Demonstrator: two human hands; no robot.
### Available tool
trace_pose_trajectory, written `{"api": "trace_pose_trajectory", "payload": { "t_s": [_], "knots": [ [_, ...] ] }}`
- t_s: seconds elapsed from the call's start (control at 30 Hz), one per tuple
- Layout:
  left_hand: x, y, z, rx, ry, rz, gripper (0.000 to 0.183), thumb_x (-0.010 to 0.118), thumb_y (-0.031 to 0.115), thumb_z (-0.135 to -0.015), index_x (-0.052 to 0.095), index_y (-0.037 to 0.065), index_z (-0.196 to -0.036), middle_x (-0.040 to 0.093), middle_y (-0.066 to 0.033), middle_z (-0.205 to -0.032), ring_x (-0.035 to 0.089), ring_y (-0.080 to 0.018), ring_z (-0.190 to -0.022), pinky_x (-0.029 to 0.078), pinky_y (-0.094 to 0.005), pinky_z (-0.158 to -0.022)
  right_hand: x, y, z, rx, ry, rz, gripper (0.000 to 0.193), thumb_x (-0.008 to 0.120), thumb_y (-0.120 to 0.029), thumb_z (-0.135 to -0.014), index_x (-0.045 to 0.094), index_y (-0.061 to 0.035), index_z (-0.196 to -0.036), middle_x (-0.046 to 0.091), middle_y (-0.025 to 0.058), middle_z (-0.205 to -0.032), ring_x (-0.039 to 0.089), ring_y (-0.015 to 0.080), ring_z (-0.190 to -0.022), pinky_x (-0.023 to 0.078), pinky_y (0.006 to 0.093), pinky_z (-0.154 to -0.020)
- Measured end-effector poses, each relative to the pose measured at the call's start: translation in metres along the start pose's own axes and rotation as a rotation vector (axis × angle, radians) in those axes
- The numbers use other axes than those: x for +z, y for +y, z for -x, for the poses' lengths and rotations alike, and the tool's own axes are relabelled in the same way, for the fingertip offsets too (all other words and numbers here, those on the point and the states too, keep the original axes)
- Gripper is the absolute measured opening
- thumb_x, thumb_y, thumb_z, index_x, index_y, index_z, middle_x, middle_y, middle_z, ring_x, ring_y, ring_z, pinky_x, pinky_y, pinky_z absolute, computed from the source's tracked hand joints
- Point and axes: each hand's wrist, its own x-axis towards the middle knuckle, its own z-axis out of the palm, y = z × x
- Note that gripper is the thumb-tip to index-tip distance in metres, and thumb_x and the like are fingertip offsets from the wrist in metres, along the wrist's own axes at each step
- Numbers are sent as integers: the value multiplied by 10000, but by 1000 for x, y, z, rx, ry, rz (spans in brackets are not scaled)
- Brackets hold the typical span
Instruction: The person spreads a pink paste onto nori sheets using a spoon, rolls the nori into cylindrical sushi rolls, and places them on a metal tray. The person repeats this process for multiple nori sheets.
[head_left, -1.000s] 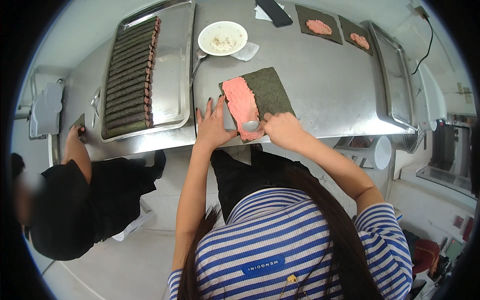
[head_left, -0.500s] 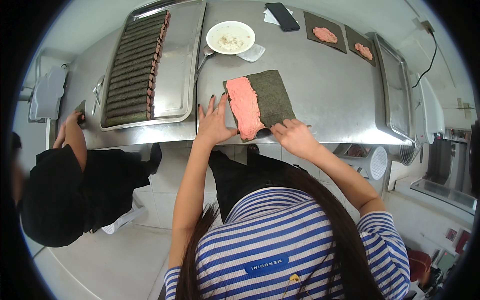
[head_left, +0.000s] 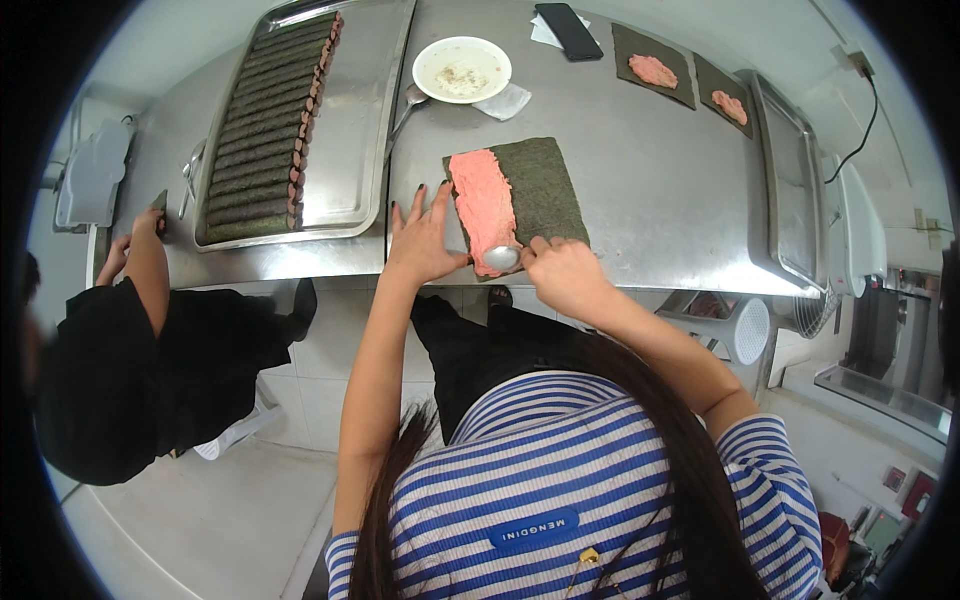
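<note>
A dark green seaweed sheet (head_left: 545, 190) lies at the table's near edge, its left half coated with a strip of pink minced paste (head_left: 483, 200). My right hand (head_left: 565, 275) is closed around the handle of a metal spoon (head_left: 502, 258). The spoon's bowl rests on the paste at the near end of the strip. My left hand (head_left: 425, 242) is open, fingers spread along the sheet's left edge, with the thumb by its near left corner.
A metal tray (head_left: 345, 190) with a row of seaweed rolls (head_left: 260, 130) stands left. Beyond the sheet are a white bowl (head_left: 462, 70), another spoon (head_left: 415, 98) and a phone (head_left: 568, 32). Right lie two paste-topped seaweed sheets (head_left: 678, 85) and a tray (head_left: 785, 180). A co-worker's hand (head_left: 148, 222) is far left.
The spoon has turned, its bowl now showing bright instead of dark, and has shifted left onto the paste with my right hand. My left hand stays almost in place.
</note>
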Motion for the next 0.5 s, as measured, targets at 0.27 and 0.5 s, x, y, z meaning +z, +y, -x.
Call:
{"api": "trace_pose_trajectory", "payload": {
  "t_s": [0.27,0.5],
  "knots": [
    [4,0,-1,-7,26,13,1116,785,373,-622,134,107,-1488,465,-169,-1405,211,-322,-1434,104,-577,-1145,8,-22,5,-63,-3,137,158,584,-112,-733,643,34,-737,606,158,-816,630,243,-663,505,342,-544],
    [4,0,0,9,51,11,1108,780,375,-628,134,101,-1487,475,-180,-1392,209,-324,-1434,98,-572,-1148,11,-13,11,-84,-47,183,140,574,-113,-756,624,5,-812,570,86,-737,610,220,-659,494,333,-572]
  ]
}}
